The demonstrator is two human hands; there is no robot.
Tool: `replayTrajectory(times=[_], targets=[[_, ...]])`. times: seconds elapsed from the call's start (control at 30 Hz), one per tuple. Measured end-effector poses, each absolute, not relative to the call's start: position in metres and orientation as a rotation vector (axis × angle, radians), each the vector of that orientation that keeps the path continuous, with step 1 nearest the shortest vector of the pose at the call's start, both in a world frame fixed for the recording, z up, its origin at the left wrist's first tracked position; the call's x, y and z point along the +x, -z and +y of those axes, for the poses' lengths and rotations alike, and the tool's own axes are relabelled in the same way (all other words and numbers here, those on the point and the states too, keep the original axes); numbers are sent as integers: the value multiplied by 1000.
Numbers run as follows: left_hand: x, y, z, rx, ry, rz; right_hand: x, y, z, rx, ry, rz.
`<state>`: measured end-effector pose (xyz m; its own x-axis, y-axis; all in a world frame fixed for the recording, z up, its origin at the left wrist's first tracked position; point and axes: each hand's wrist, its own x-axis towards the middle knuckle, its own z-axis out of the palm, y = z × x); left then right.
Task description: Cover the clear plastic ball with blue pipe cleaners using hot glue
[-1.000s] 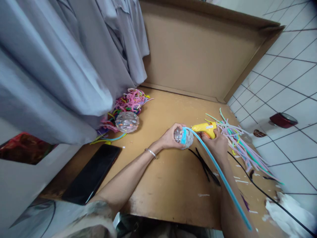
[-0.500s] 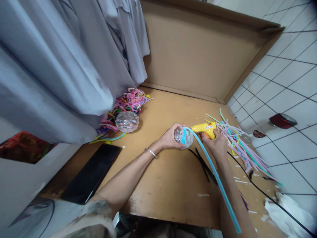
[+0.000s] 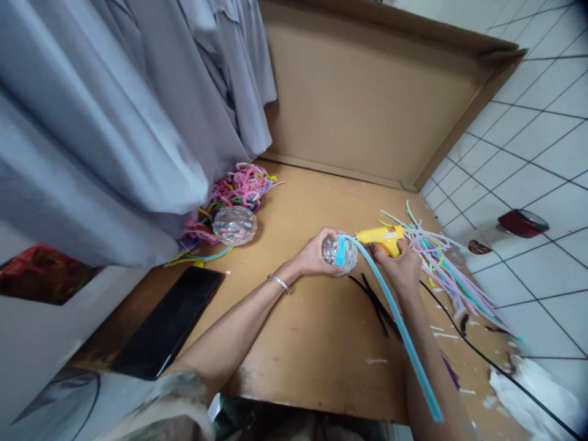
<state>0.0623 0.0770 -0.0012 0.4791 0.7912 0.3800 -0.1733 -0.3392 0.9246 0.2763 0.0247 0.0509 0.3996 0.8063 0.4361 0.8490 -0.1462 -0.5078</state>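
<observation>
My left hand [image 3: 314, 253] grips a clear bubbly ball [image 3: 345, 256] just above the brown cardboard work surface [image 3: 312, 331]. A long light-blue pipe cleaner [image 3: 395, 318] is stuck on the ball and trails down toward me over my right forearm. My right hand [image 3: 400, 265] holds a yellow glue gun [image 3: 379, 236], its nozzle pointing left at the ball. The gun's black cord [image 3: 487, 358] runs off to the lower right.
A second clear ball [image 3: 234, 225] lies by a tangled pile of coloured pipe cleaners [image 3: 239, 188] at the left. Straight pastel pipe cleaners [image 3: 448, 272] fan out on the right. A black phone [image 3: 170, 321] lies near the front left edge. Grey cloth [image 3: 114, 122] hangs on the left.
The free end of the blue pipe cleaner has swung a little to the left along my right arm. Both hands stay where they were.
</observation>
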Motion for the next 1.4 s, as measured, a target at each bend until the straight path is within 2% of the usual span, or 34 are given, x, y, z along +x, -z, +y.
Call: replayTrajectory(times=[1.1, 1.4], targets=[[63, 0, 77, 1601, -1076, 524, 285, -50, 25, -1904, 21, -1482], [63, -1, 78, 1626, -1075, 536, 283, -56, 21, -1838, 143, -1534]])
